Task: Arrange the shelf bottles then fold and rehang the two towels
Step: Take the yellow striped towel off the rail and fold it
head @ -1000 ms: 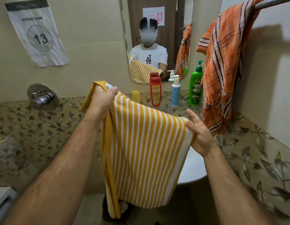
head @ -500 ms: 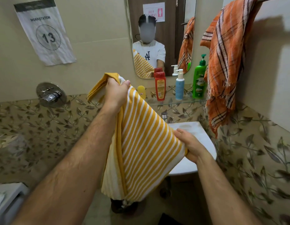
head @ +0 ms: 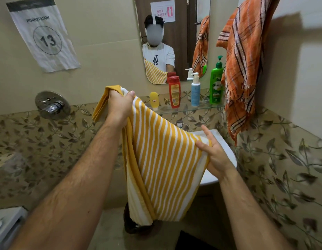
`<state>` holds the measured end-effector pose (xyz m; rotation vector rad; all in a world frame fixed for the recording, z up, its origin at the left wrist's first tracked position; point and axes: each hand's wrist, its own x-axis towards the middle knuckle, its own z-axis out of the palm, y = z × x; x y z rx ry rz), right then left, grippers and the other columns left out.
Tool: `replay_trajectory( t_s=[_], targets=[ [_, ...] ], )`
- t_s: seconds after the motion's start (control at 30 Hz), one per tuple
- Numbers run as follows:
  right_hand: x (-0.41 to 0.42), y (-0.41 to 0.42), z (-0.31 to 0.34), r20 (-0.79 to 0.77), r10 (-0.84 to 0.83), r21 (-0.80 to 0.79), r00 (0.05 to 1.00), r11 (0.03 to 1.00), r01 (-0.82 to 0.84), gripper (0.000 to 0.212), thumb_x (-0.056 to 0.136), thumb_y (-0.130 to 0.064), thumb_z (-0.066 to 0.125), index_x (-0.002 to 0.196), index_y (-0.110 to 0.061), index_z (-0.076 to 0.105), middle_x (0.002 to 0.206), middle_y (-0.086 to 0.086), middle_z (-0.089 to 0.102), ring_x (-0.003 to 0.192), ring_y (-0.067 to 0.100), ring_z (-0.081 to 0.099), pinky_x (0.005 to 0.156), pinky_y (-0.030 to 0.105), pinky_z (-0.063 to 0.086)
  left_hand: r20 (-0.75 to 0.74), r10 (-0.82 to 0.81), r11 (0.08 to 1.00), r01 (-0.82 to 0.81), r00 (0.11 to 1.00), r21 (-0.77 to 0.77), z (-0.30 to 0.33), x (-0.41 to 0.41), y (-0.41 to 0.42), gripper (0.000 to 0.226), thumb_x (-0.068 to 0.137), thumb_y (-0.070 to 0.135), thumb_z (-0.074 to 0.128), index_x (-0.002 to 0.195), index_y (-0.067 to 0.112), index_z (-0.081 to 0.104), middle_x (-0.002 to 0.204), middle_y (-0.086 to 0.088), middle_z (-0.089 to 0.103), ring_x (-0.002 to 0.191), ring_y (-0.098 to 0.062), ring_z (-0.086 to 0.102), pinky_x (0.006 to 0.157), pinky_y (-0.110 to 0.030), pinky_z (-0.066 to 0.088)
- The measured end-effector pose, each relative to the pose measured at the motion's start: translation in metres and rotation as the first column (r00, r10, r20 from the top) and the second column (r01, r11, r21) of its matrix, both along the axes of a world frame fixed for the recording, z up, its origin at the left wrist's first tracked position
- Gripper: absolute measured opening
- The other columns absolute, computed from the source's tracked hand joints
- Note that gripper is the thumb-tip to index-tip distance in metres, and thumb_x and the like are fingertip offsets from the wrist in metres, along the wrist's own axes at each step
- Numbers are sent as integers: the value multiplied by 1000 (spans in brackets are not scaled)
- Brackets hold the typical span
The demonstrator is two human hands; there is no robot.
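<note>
left hand (head: 119, 107): raised fist | right hand (head: 215, 156): lower, seemingly pinching

two towels, one striped yellow (head: 162, 159) and one orange plaid (head: 243, 69), four bottles (head: 174, 92) and two hands (head: 119, 107).

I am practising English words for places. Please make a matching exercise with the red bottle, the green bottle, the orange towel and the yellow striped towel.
Things:
1. red bottle
2. green bottle
3. orange towel
4. yellow striped towel

Places:
A. held in both hands
B. hanging at the upper right
C. right end of the glass shelf
D. between the yellow bottle and the blue bottle

Pairs: 1-D, 2-C, 3-B, 4-A
</note>
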<state>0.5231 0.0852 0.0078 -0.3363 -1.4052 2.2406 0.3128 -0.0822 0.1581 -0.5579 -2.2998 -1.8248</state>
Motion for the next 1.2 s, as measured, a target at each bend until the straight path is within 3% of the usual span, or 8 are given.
replay_trajectory(
  t_s=[0.17,0.27,0.4,0.67,0.9,1.0,1.1,1.2],
  targets=[
    [12,4,50,-87,-8,65,996,998,14,33,95,-1,52,116,-18,70,108,11,72,93,23,70,77,33,61,228,-144,988,128,963,86,-10,-21,-28,53,92,38,66,127,0,55,121,-14,64,107,-28,65,93,-46,54],
    [12,1,83,-102,19,172,995,985,-1,37,96,3,48,89,-16,79,94,6,75,89,19,70,73,28,59,409,-219,975,189,886,113,-23,-27,-48,41,96,41,60,116,5,60,103,-14,68,88,-26,67,68,-37,58],
    [1,-11,122,-162,38,210,986,978,-3,36,97,3,44,93,-13,77,97,4,75,93,17,71,77,28,59,608,-389,921,270,693,281,-45,-32,-68,41,99,46,47,110,10,64,104,-16,70,89,-31,68,60,-41,60],
    [-20,-32,172,-255,89,246,963,969,-25,24,95,-2,54,106,-14,72,100,5,74,91,17,72,77,29,60,625,-553,830,300,551,470,-77,-15,-62,53,100,54,37,108,13,69,95,-15,76,81,-31,75,70,-46,60],
    [-26,-32,191,-275,23,241,961,970,45,45,87,6,62,128,-14,61,107,9,72,96,26,71,78,38,61,380,-849,490,279,367,826,-120,4,-43,108,71,93,20,139,15,51,138,-19,57,128,-41,53,105,-58,42],
    [-32,-32,194,-304,-29,202,952,975,94,49,85,8,62,130,-13,60,119,16,67,103,31,70,82,42,60,263,-896,397,379,359,836,-145,39,-30,110,60,91,47,143,19,47,141,-17,55,130,-39,52,110,-59,37],
    [-37,-31,195,-301,-54,202,952,972,119,49,85,8,62,129,-15,62,131,20,61,111,35,67,85,44,59,352,-873,484,510,337,711,-150,69,-22,100,38,62,91,123,16,67,119,-17,70,106,-35,68,91,-55,55],
    [-38,-24,192,-281,-52,217,958,969,116,47,87,8,61,126,-17,64,130,19,61,108,33,68,83,43,59,416,-773,621,439,478,649,-142,72,-13,74,67,47,80,126,7,64,113,-16,72,100,-30,70,90,-48,56]
  ],
)
